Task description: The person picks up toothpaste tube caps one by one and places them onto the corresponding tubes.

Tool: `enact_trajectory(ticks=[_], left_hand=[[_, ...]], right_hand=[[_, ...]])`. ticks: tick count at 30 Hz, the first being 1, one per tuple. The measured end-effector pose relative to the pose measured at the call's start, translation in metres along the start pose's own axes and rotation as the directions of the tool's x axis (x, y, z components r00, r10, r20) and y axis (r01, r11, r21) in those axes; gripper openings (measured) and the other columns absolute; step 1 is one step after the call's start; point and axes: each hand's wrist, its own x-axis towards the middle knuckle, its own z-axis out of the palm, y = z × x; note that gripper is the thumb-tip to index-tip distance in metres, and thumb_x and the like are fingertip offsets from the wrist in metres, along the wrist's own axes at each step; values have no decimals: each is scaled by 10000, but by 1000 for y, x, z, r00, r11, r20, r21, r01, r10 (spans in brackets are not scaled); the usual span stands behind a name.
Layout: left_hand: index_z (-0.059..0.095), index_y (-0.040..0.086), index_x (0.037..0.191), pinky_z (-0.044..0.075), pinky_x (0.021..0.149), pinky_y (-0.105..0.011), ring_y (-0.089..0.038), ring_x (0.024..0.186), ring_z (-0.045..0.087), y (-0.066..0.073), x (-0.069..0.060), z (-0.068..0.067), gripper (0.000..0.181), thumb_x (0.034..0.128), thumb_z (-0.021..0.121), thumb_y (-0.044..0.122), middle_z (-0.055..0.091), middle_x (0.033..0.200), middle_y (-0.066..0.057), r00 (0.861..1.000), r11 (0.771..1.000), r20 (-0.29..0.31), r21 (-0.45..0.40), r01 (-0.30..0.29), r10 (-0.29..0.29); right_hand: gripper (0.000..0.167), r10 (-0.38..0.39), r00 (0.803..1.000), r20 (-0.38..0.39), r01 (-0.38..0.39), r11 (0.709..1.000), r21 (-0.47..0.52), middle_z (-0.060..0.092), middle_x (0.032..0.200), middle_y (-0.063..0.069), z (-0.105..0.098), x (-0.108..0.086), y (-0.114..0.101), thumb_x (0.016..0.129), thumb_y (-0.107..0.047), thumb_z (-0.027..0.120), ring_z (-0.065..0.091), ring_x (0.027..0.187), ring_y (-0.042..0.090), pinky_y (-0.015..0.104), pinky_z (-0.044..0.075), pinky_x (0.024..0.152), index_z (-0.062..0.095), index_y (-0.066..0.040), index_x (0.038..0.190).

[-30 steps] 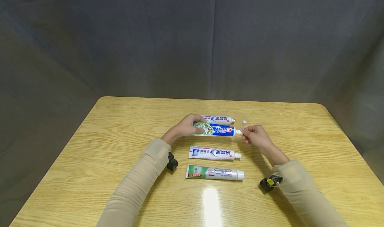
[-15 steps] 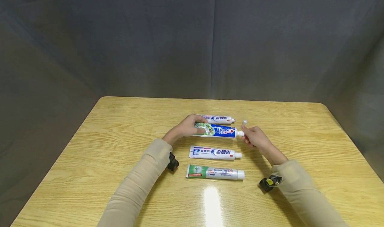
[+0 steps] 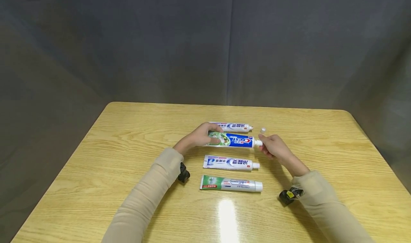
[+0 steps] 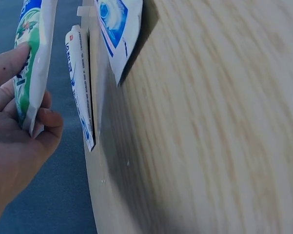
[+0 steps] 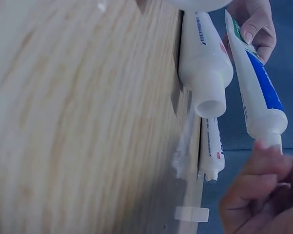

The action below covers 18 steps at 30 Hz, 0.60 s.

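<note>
A blue, green and white Crest toothpaste tube (image 3: 239, 140) is held level above the table, its white cap (image 3: 258, 143) pointing right. My left hand (image 3: 203, 134) grips its tail end, thumb on one face and fingers behind, as the left wrist view shows. At the other end, the fingers of my right hand (image 3: 275, 148) pinch the cap; in the right wrist view they cover part of it. Just behind lies a white toothpaste tube (image 3: 236, 127) with a bare nozzle, partly hidden by my left hand. A loose white cap (image 3: 263, 130) stands on the table to its right.
Nearer the front lie a capped white and blue toothpaste tube (image 3: 228, 162) and a green and white toothpaste tube (image 3: 231, 183), both pointing right. They rest on a wooden table (image 3: 96, 164) with a dark curtain (image 3: 160, 50) behind.
The held Crest tube has shifted slightly right. My right fingers have turned about its cap, the thumb rising to its far side. The tubes on the table keep their places.
</note>
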Motion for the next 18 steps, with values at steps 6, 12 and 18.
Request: enact_trajectory(ticks=[6, 12, 18], left_hand=[[609, 19, 1106, 379, 948, -346, -206, 1071, 512, -3, -1, 2, 288, 822, 649, 39, 596, 1114, -81, 1000, 999, 13, -43, -2, 3], [612, 18, 1105, 401, 907, -342, -191, 1009, 520, -5, -1, 2, 283, 826, 649, 50, 604, 1068, -73, 1000, 997, -2, -73, -14, 14], [617, 14, 1105, 405, 884, -344, -181, 963, 520, -5, -2, 0, 285, 824, 648, 47, 607, 1042, -69, 1000, 996, -22, -88, -1, -1]], right_hand=[[383, -131, 990, -54, 129, 991, -30, 567, 592, 47, -1, -3, -1, 966, -199, 447, 486, 508, 119, 274, 429, 483, 571, 66, 718], [304, -224, 973, -49, 226, 973, 52, 613, 766, 130, -6, -6, -1, 964, -146, 449, 572, 619, 130, 337, 515, 624, 527, 132, 1058], [260, -322, 946, 23, 321, 946, 34, 608, 922, 272, -12, -10, 2, 905, -30, 528, 630, 751, 257, 373, 508, 679, 497, 125, 1111]])
